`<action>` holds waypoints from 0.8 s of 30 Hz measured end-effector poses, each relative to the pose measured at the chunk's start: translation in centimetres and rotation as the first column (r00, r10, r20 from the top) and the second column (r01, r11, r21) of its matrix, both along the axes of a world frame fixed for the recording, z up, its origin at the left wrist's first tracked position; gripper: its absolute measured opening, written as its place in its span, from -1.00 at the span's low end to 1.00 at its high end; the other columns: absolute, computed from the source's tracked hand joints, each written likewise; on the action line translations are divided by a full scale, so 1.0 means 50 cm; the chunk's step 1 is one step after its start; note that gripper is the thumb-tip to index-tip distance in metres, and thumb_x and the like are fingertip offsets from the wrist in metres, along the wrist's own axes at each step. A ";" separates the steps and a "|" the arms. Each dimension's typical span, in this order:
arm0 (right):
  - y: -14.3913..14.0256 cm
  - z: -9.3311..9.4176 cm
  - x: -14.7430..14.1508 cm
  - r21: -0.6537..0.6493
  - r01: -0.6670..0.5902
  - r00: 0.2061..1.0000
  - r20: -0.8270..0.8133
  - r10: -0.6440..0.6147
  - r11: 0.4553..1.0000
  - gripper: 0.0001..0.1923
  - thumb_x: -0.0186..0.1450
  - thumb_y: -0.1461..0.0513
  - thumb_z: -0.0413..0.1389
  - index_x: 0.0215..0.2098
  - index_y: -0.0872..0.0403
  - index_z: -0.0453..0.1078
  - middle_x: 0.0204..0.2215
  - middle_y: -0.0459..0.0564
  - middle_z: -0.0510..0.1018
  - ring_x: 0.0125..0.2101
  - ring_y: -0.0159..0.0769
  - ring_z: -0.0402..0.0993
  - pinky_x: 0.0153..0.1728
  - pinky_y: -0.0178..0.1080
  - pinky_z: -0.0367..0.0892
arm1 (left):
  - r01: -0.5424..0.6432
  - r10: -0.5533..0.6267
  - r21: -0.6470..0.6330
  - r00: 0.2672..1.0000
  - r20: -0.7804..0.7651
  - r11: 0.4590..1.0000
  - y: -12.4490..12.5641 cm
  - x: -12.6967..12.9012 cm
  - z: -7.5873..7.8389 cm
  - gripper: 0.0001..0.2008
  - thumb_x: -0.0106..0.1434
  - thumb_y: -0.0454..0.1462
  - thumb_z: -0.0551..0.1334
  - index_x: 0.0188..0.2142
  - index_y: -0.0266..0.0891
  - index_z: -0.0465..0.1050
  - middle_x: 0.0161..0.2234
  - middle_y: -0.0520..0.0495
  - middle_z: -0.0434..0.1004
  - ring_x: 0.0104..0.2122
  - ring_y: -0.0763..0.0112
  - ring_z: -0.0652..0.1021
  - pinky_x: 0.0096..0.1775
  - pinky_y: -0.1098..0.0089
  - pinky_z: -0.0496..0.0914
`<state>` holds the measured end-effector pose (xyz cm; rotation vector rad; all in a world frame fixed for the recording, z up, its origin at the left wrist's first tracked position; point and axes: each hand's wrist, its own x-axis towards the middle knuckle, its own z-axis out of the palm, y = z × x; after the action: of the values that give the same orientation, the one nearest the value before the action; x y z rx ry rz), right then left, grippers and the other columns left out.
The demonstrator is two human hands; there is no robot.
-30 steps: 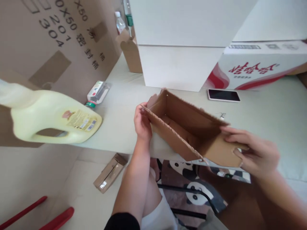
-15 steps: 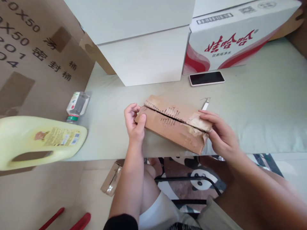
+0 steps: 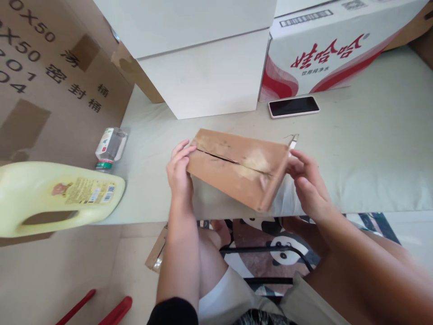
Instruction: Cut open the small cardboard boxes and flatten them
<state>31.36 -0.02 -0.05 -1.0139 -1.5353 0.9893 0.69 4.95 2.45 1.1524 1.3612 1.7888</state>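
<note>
A small brown cardboard box [image 3: 233,167], slightly blurred, is tilted between my hands over the cloth-covered table. A dark slit runs along its upper face, with pale scuffed patches beside it. My left hand [image 3: 181,167] grips the left end, fingers at the upper corner. At the right end, the fingers of my right hand [image 3: 309,178] press against the box's end, while its thumb stands off the cardboard. Just behind the box's far right corner lies a utility knife [image 3: 294,141], partly hidden by the box and my fingers.
A phone [image 3: 294,107] lies before a white-and-red carton [image 3: 314,58]. White boxes [image 3: 206,76] stand at the back. To the left are a clear bottle [image 3: 111,146], a yellow jug [image 3: 61,194] and a large brown carton [image 3: 61,90]. Another small box [image 3: 157,250] lies on the floor.
The cardboard box has been turned in my hands: the torn, corrugated face is gone from sight and a smoother slit face shows. My right thumb has come off the box.
</note>
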 end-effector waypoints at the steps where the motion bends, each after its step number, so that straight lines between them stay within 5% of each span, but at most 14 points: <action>1: 0.002 -0.001 0.000 -0.052 -0.013 1.000 0.025 0.015 0.999 -0.49 0.48 -0.07 -0.04 0.31 -0.14 0.26 0.16 0.08 0.55 0.16 -0.02 0.51 0.21 0.16 0.39 | -0.038 0.039 -0.018 0.995 0.091 0.999 0.004 -0.008 -0.003 -0.80 0.15 -0.24 0.23 -0.39 -0.12 0.69 -0.05 -0.06 0.64 0.13 0.16 0.52 0.19 0.23 0.39; 3: 0.006 0.002 0.000 -0.115 -0.071 0.992 0.100 0.083 0.991 -0.56 0.48 -0.05 -0.04 0.21 -0.13 0.41 0.12 0.06 0.60 0.13 -0.02 0.54 0.20 0.15 0.41 | -0.088 0.106 -0.078 0.957 0.270 0.993 0.012 -0.019 -0.006 -0.77 0.15 -0.23 0.20 -0.40 -0.17 0.66 -0.16 -0.08 0.67 0.00 0.23 0.60 0.02 0.33 0.48; 6: 0.005 0.017 -0.007 -0.024 -0.210 0.959 0.187 0.211 0.977 -0.51 0.46 -0.04 0.03 0.29 -0.17 0.38 0.28 0.05 0.47 0.30 0.04 0.37 0.30 0.19 0.30 | -0.038 0.111 -0.186 0.910 0.400 0.982 0.016 -0.019 -0.012 -0.82 0.17 -0.23 0.23 -0.35 -0.19 0.63 -0.30 -0.05 0.68 -0.22 0.32 0.63 -0.27 0.47 0.48; 10: -0.002 0.040 -0.019 0.151 -0.293 0.928 0.284 0.242 0.944 -0.36 0.42 0.06 0.13 0.44 -0.28 0.17 0.53 -0.14 -0.09 0.50 0.02 -0.12 0.43 0.17 0.05 | 0.299 -0.086 -0.374 0.867 0.490 0.878 0.003 0.002 -0.026 -0.68 0.31 -0.04 0.23 -0.33 -0.24 0.59 -0.47 -0.08 0.61 -0.52 0.38 0.56 -0.54 0.47 0.35; 12: -0.005 0.049 -0.018 0.199 -0.284 0.930 0.294 0.219 0.938 -0.33 0.40 0.11 0.15 0.44 -0.29 0.14 0.54 -0.18 -0.17 0.50 0.00 -0.14 0.43 0.13 0.08 | 0.523 -0.274 -0.440 0.814 0.512 0.730 -0.009 0.012 -0.031 -0.47 0.29 0.18 0.21 -0.30 -0.26 0.59 -0.52 -0.12 0.58 -0.60 0.38 0.51 -0.59 0.44 0.32; 14: -0.008 0.057 -0.011 0.244 -0.254 0.944 0.272 0.185 0.936 -0.35 0.40 0.11 0.15 0.43 -0.25 0.18 0.54 -0.14 -0.10 0.49 0.01 -0.11 0.42 0.13 0.11 | 0.672 -0.489 -0.519 0.740 0.461 0.528 -0.021 0.019 -0.033 -0.31 0.19 0.34 0.18 -0.28 -0.25 0.59 -0.55 -0.12 0.57 -0.65 0.39 0.49 -0.61 0.44 0.27; 16: -0.009 0.063 -0.001 0.256 -0.179 0.966 0.229 0.121 0.950 -0.45 0.42 0.09 0.13 0.37 -0.18 0.28 0.52 -0.06 0.01 0.47 0.04 -0.02 0.40 0.14 0.15 | 0.709 -0.698 -0.643 0.616 0.366 0.288 -0.027 0.024 -0.032 -0.22 0.13 0.42 0.13 -0.29 -0.26 0.60 -0.52 -0.13 0.60 -0.67 0.42 0.47 -0.63 0.44 0.23; 17: -0.009 0.064 0.003 0.246 -0.128 0.975 0.209 0.076 0.961 -0.52 0.43 0.09 0.11 0.31 -0.15 0.35 0.50 -0.02 0.07 0.46 0.05 0.05 0.38 0.14 0.18 | 0.677 -0.777 -0.706 0.553 0.300 0.209 -0.027 0.026 -0.032 -0.21 0.13 0.42 0.13 -0.30 -0.27 0.60 -0.49 -0.15 0.62 -0.66 0.43 0.47 -0.62 0.44 0.25; 18: -0.009 0.064 0.005 0.229 -0.080 0.980 0.196 0.034 0.970 -0.59 0.43 0.09 0.11 0.23 -0.12 0.42 0.47 0.01 0.15 0.43 0.06 0.12 0.36 0.14 0.22 | 0.626 -0.825 -0.753 0.523 0.214 0.202 -0.025 0.028 -0.033 -0.24 0.14 0.40 0.15 -0.32 -0.28 0.59 -0.45 -0.16 0.64 -0.64 0.42 0.48 -0.58 0.42 0.29; 19: -0.008 0.063 0.007 0.216 -0.046 0.982 0.191 0.004 0.975 -0.66 0.44 0.10 0.10 0.15 -0.10 0.47 0.44 0.04 0.22 0.41 0.06 0.19 0.33 0.13 0.25 | 0.568 -0.830 -0.774 0.549 0.101 0.281 -0.020 0.029 -0.035 -0.28 0.15 0.36 0.19 -0.31 -0.28 0.59 -0.41 -0.17 0.66 -0.60 0.40 0.51 -0.53 0.39 0.35; 20: -0.007 0.061 0.007 0.204 -0.032 0.982 0.191 -0.008 0.978 -0.71 0.44 0.11 0.10 0.08 -0.08 0.49 0.41 0.06 0.28 0.38 0.05 0.23 0.31 0.12 0.28 | 0.503 -0.776 -0.746 0.631 -0.029 0.437 -0.015 0.031 -0.038 -0.33 0.16 0.32 0.23 -0.27 -0.26 0.59 -0.34 -0.18 0.67 -0.52 0.36 0.56 -0.45 0.35 0.43; 22: -0.005 0.054 0.003 0.184 -0.063 0.979 0.200 0.025 0.981 -0.75 0.44 0.11 0.11 0.03 -0.06 0.50 0.36 0.11 0.35 0.37 0.03 0.27 0.28 0.11 0.31 | 0.324 -0.487 -0.504 0.842 -0.233 0.801 -0.002 0.035 -0.046 -0.36 0.17 0.29 0.25 -0.09 -0.18 0.55 -0.11 -0.21 0.66 -0.24 0.22 0.64 -0.23 0.25 0.52; 23: -0.005 0.051 0.000 0.172 -0.098 0.976 0.208 0.061 0.980 -0.74 0.43 0.10 0.11 0.04 -0.05 0.49 0.36 0.13 0.35 0.37 0.03 0.26 0.27 0.10 0.32 | 0.234 -0.333 -0.336 0.903 -0.273 0.912 0.003 0.036 -0.050 -0.33 0.18 0.31 0.23 0.01 -0.12 0.51 0.04 -0.22 0.60 -0.05 0.13 0.62 -0.10 0.18 0.53; 24: -0.005 0.048 -0.002 0.163 -0.134 0.972 0.215 0.097 0.977 -0.72 0.43 0.09 0.12 0.06 -0.05 0.48 0.36 0.15 0.34 0.37 0.03 0.26 0.26 0.09 0.34 | 0.177 -0.226 -0.182 0.927 -0.298 0.967 0.007 0.038 -0.054 -0.30 0.17 0.32 0.21 0.08 -0.07 0.46 0.20 -0.22 0.48 0.14 0.06 0.54 0.04 0.11 0.49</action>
<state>31.25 -0.27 2.34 -0.9314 -1.8375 0.8291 2.59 5.29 -0.23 1.4834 1.4686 1.3699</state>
